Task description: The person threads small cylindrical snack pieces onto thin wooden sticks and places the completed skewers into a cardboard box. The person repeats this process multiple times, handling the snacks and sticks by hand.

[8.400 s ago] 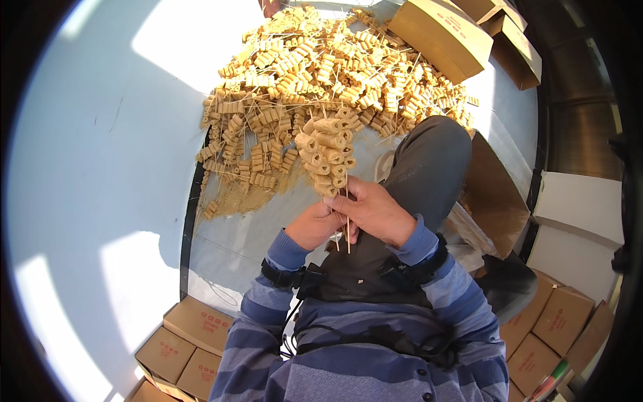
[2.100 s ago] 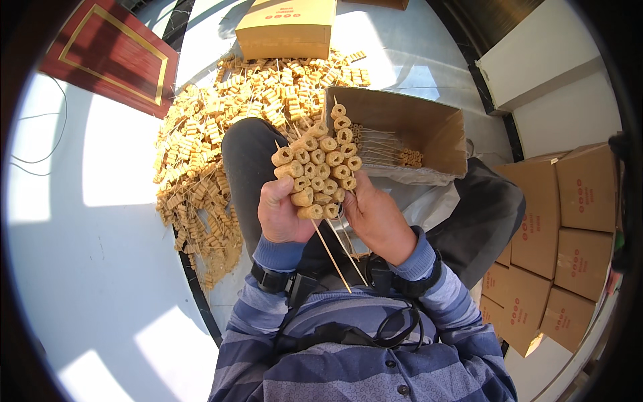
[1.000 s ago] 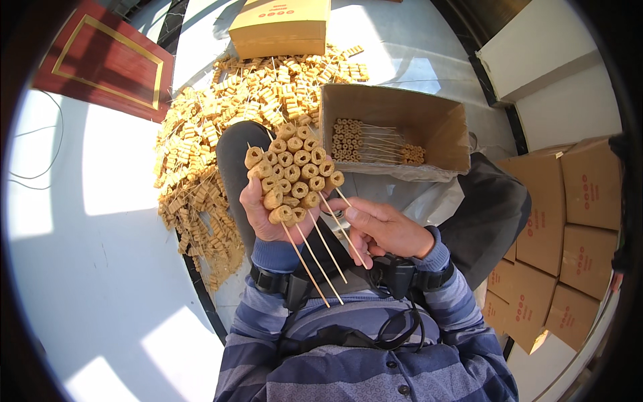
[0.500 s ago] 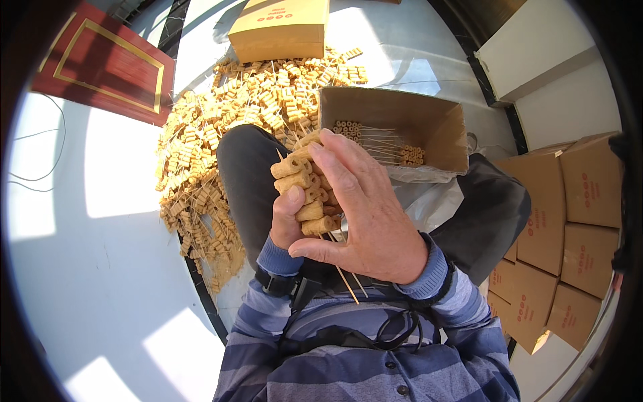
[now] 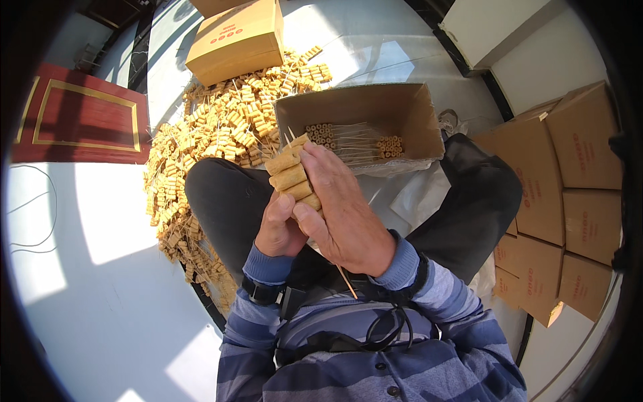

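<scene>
A bundle of skewered tan rolls (image 5: 289, 178) is held between my two hands in front of my lap. My left hand (image 5: 276, 231) grips it from the left and below, with the thumb bent against the lowest rolls. My right hand (image 5: 348, 213) is cupped over its right side, fingers pressed along it and the thumb close to my left thumb. Thin wooden sticks poke out past the top of the bundle, and one stick (image 5: 347, 283) hangs below my hands. The palms and the bundle's right side are hidden.
Beyond my hands stands an open cardboard box (image 5: 402, 107) with skewered rolls laid in two groups. A large heap of skewered rolls (image 5: 201, 151) covers the floor at left. A closed carton (image 5: 238, 43) stands behind it; stacked cartons (image 5: 526, 167) are at right, a red panel (image 5: 87, 114) far left.
My hands have tilted the bundle, so the rolls' sides show instead of their hollow ends. My right hand has closed in around it. The whole view has shifted a little.
</scene>
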### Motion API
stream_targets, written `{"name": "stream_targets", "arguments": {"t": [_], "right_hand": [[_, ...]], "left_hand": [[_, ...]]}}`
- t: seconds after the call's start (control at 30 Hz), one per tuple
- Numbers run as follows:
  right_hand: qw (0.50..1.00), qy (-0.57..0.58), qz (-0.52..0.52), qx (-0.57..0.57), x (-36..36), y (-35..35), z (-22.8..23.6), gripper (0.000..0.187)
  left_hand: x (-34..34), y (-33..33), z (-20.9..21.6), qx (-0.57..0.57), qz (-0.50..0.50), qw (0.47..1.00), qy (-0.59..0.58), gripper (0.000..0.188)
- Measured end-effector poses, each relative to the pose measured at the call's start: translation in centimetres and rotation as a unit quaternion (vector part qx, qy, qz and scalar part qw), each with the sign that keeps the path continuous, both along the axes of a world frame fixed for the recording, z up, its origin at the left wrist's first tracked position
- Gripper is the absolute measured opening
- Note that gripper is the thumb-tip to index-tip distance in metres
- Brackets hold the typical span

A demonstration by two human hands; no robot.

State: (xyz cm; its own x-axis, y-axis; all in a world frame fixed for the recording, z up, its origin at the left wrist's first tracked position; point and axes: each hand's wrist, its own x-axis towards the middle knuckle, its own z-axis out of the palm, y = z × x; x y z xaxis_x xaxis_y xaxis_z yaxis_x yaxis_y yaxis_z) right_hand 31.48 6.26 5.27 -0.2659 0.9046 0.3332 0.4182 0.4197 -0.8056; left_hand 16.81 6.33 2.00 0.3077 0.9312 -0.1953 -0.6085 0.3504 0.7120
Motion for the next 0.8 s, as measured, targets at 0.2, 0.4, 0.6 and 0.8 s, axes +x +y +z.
{"name": "stream_targets", "arguments": {"t": [0.2, 0.4, 0.6, 0.8], "right_hand": [[0.998, 0.047, -0.021, -0.043, 5.0, 1.2, -1.1, 0.080], [0.971, -0.169, 0.008, -0.168, 13.6, 0.5, -3.7, 0.065], [0.928, -0.344, 0.025, -0.142, 16.6, 2.3, -8.9, 0.060], [0.897, -0.421, 0.032, -0.132, 17.8, 5.4, -13.9, 0.040]], "left_hand": [[2.6, 4.8, 1.1, -0.015, -0.098, 0.991, 0.092, 0.091], [5.9, 13.2, 1.9, 0.148, -0.240, 0.879, 0.384, 0.087], [12.6, 18.8, -4.1, 0.383, -0.350, 0.541, 0.662, 0.095], [18.2, 20.3, -14.5, 0.437, -0.380, 0.401, 0.709, 0.093]]}}
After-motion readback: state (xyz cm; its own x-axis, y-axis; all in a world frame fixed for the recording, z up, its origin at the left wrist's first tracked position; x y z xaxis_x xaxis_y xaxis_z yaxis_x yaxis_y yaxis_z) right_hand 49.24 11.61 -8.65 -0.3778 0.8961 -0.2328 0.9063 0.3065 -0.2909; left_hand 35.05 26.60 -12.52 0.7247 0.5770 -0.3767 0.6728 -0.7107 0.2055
